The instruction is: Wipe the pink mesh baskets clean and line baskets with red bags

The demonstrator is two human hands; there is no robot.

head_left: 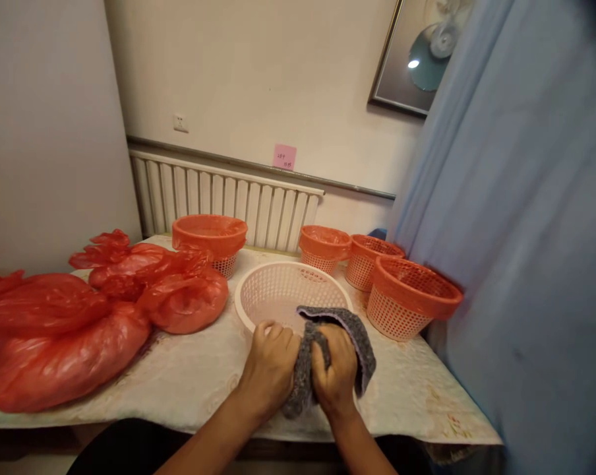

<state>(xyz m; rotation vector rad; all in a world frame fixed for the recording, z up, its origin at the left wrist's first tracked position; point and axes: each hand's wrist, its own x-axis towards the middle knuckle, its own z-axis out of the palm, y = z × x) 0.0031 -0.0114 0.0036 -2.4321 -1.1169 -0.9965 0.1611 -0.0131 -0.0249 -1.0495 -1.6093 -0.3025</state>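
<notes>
A pale pink perforated basket (pixel 278 290) sits on the table in front of me, with no liner in it. My left hand (pixel 271 366) grips its near rim with curled fingers. My right hand (pixel 335 373) is closed on a grey cloth (pixel 360 336) that drapes over the rim beside the left hand, part of it hanging down between my two hands.
Several baskets lined with orange-red bags stand behind and to the right (pixel 409 297), (pixel 209 237), (pixel 324 247). A heap of red plastic bags (pixel 80 316) covers the table's left side. A pale cloth covers the table (pixel 199 376). A blue curtain (pixel 525 231) hangs at right; a radiator (pixel 219 198) lines the wall.
</notes>
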